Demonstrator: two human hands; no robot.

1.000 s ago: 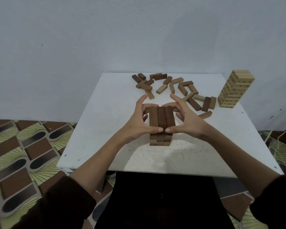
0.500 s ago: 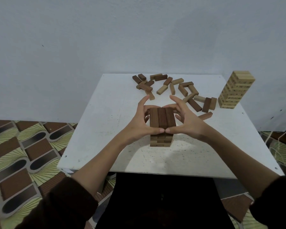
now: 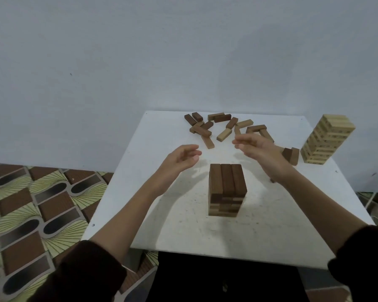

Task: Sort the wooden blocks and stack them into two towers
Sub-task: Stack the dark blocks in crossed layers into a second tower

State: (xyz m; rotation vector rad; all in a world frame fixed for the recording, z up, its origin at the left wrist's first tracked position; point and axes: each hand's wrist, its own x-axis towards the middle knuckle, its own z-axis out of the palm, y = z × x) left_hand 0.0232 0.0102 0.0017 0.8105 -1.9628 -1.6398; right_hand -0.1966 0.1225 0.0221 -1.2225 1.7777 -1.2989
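Three dark blocks lie side by side atop my short dark tower (image 3: 227,189) at mid-worktop (image 3: 140,166). My left hand (image 3: 180,159) and right hand (image 3: 256,148) hover beyond it, fingers loosely curled, empty, touching nothing.

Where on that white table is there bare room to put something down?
Bare room: the table's left side beside the dark tower, and the near strip before it. Crowded: the far edge with loose blocks, and the far right corner by the light tower.
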